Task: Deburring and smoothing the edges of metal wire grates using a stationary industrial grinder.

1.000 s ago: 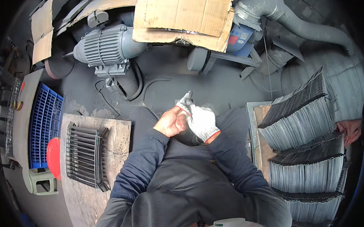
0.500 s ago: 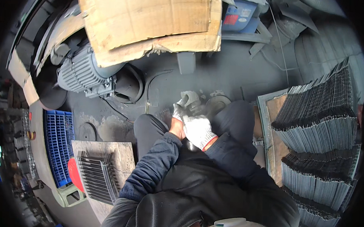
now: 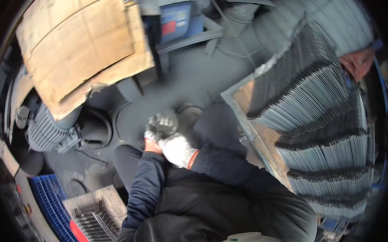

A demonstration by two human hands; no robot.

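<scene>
- Left hand [image 3: 160,127] and right hand [image 3: 178,149] are held touching, just off view centre toward 8 o'clock.
- Grey-palmed glove [image 3: 167,121] is worn on the left, white glove [image 3: 174,147] on the right; whether either is closed cannot be told through blur.
- Dark metal frames [image 3: 305,100] are stacked at 2 o'clock.

"How does the right glove [image 3: 178,149] look?"

"White knitted cloth, matt. The left glove [image 3: 161,124] seems to be fabric too, grey and grimy."

"And the stacked pieces [image 3: 305,97]?"

"Metal, apparently: dull grey with a faint sheen along the pale faces, dark and matt on top."

"The big sheet [image 3: 80,42]?"

"Cardboard, matt and creased, its lower edge torn rough. The motor [image 3: 50,130] has dull, ribbed metal; the blue grid [image 3: 52,201] looks like plastic, and the board [image 3: 110,198] like worn wood."

"The sleeves [image 3: 146,184]?"

"Dark cloth, wrinkled, matt."
</scene>
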